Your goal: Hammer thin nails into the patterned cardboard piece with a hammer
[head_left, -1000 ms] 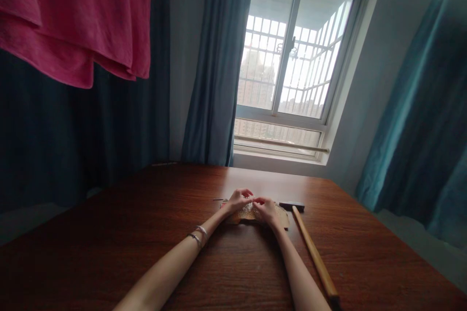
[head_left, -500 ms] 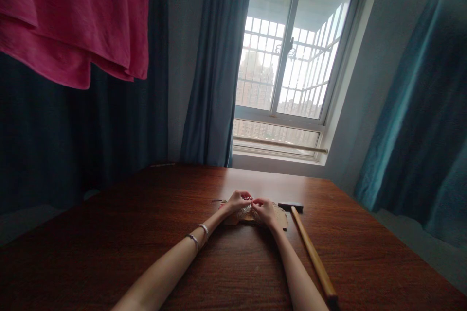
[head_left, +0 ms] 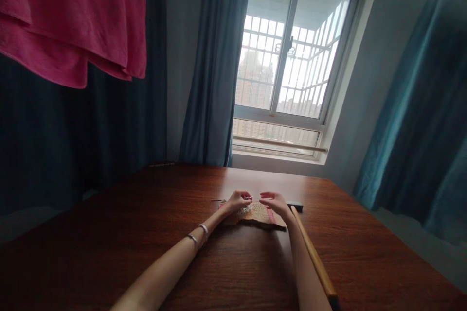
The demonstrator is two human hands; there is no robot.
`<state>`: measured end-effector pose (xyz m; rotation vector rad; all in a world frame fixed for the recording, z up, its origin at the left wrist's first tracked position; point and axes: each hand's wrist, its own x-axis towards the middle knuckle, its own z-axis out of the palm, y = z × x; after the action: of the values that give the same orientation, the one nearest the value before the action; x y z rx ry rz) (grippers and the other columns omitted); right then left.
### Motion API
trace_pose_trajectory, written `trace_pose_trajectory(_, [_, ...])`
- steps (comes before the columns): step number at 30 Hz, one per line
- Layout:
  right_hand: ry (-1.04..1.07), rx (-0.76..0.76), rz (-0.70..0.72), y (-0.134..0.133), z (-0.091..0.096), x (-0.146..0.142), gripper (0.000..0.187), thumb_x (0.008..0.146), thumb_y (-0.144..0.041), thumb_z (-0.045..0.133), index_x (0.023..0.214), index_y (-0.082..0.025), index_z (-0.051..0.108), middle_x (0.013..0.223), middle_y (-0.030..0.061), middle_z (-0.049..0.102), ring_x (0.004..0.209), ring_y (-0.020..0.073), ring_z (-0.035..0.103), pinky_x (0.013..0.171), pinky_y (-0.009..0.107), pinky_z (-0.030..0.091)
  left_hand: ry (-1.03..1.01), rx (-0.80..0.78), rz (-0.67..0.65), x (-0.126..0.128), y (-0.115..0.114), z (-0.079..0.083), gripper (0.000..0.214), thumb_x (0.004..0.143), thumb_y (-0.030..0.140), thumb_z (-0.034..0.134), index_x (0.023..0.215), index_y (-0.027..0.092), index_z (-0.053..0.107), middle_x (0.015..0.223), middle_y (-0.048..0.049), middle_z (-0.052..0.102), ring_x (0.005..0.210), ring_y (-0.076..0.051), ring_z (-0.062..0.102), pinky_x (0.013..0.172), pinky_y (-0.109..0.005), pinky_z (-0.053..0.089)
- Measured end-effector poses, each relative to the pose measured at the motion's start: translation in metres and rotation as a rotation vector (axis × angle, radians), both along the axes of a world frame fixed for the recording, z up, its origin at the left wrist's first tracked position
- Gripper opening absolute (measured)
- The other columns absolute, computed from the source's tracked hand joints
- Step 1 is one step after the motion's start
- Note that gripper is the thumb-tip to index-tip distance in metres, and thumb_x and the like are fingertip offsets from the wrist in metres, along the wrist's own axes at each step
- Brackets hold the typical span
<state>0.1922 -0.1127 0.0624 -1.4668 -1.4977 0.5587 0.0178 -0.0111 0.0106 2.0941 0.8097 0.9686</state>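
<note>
My left hand [head_left: 238, 201] is closed in a pinch around something small and shiny, with dark reddish and silvery bits at its fingertips; I cannot make out its kind. To its right, apart from it, my right hand [head_left: 274, 203] has its fingers stretched toward the left. A thin line shows between the two hands and seems to end at the right fingertips. Below both hands lies a ragged-edged, tan, speckled piece of sheet material [head_left: 257, 215] with pinkish-red parts. Silvery material rests on it by the left hand.
A hammer [head_left: 314, 255] with a wooden handle and dark head lies right of my right forearm on the brown wooden table [head_left: 226, 272]. A thin dark rod [head_left: 216, 200] lies left of the sheet. A pink cloth [head_left: 109, 19] hangs at upper left; a window [head_left: 284, 58] stands behind.
My right hand has moved away from my left hand to the right, baring more of the speckled sheet and covering part of the hammer's head. My left hand has stayed in place.
</note>
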Motion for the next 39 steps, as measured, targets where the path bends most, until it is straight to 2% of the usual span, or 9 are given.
trace_pose_trajectory(4, [0.051,0.06,-0.206,-0.063,0.009,0.047,0.047,0.067,-0.045,0.055,0.099,-0.012,0.064,0.098,0.0143,0.066,0.082,0.0233,0.063,0.068,0.032,0.049,0.004,-0.001,0.001,0.0,0.0,0.0,0.026,0.065,0.03,0.058,0.078,0.011,0.07,0.067,-0.0045,0.066,0.063,-0.015,0.054,0.057,-0.021,0.038])
trace_pose_trajectory(9, [-0.146,-0.042,-0.711,-0.157,-0.058,0.075,0.04,0.07,-0.045,0.049,0.091,-0.015,0.065,0.088,0.0133,0.067,0.079,0.0261,0.063,0.074,0.036,0.047,0.007,-0.012,0.004,-0.001,0.002,-0.001,0.026,0.064,0.029,0.058,0.078,0.011,0.07,0.069,-0.0046,0.066,0.064,-0.015,0.055,0.057,-0.021,0.038])
trace_pose_trajectory(11, [-0.278,-0.092,-0.785,-0.178,-0.083,0.071,0.04,0.073,-0.047,0.044,0.089,-0.018,0.065,0.089,0.0136,0.066,0.081,0.0276,0.062,0.074,0.037,0.047,0.004,-0.011,-0.002,0.0,0.002,-0.001,0.026,0.064,0.029,0.058,0.077,0.011,0.07,0.068,-0.0047,0.066,0.064,-0.015,0.055,0.056,-0.021,0.038])
trace_pose_trajectory(14, [-0.508,-0.102,-0.848,-0.187,-0.094,0.057,0.041,0.074,-0.047,0.046,0.095,-0.018,0.065,0.096,0.0152,0.063,0.086,0.0307,0.059,0.079,0.04,0.045,0.001,-0.013,0.0,0.0,0.001,0.0,0.025,0.064,0.028,0.058,0.077,0.011,0.07,0.067,-0.0045,0.066,0.063,-0.015,0.055,0.056,-0.021,0.038])
trace_pose_trajectory(22, [-0.753,-0.235,-0.793,-0.178,-0.07,0.04,0.033,0.083,-0.037,0.039,0.099,-0.02,0.062,0.087,0.0132,0.063,0.081,0.0267,0.062,0.069,0.035,0.045,0.005,-0.039,0.004,-0.002,-0.005,0.006,0.025,0.064,0.029,0.058,0.078,0.011,0.07,0.071,-0.0045,0.067,0.066,-0.016,0.056,0.058,-0.021,0.039])
trace_pose_trajectory(28, [-0.478,-0.326,-0.624,-0.18,-0.062,0.065,0.036,0.083,-0.044,0.033,0.096,-0.023,0.059,0.081,0.0116,0.069,0.071,0.0284,0.064,0.062,0.036,0.044,0.012,-0.033,0.016,-0.001,-0.002,0.003,0.025,0.064,0.03,0.058,0.075,0.012,0.07,0.067,-0.0035,0.065,0.064,-0.015,0.055,0.056,-0.021,0.037])
trace_pose_trajectory(33, [0.02,-0.168,-0.662,-0.173,-0.053,0.052,0.041,0.07,-0.058,0.047,0.08,-0.021,0.062,0.07,0.0094,0.066,0.061,0.0233,0.061,0.051,0.03,0.043,0.005,-0.033,0.016,0.001,0.002,-0.002,0.025,0.064,0.03,0.058,0.075,0.012,0.07,0.067,-0.0034,0.065,0.064,-0.015,0.055,0.057,-0.021,0.037])
trace_pose_trajectory(36, [0.438,-0.084,-0.52,-0.17,-0.038,0.027,0.042,0.063,-0.06,0.055,0.074,-0.019,0.057,0.059,0.0016,0.059,0.037,0.0102,0.045,0.033,0.022,0.031,-0.002,-0.016,-0.004,0.0,0.003,-0.003,0.025,0.065,0.03,0.058,0.075,0.011,0.07,0.066,-0.0032,0.065,0.063,-0.014,0.054,0.056,-0.021,0.037])
trace_pose_trajectory(39, [0.724,-0.099,-0.306,-0.17,-0.02,0.005,0.042,0.059,-0.058,0.063,0.07,-0.02,0.051,0.057,-0.0045,0.051,0.031,0.0017,0.028,0.027,0.016,0.019,0.0,-0.022,0.002,0.0,0.003,-0.003,0.026,0.065,0.031,0.058,0.076,0.012,0.07,0.068,-0.0036,0.066,0.065,-0.015,0.056,0.057,-0.021,0.038])
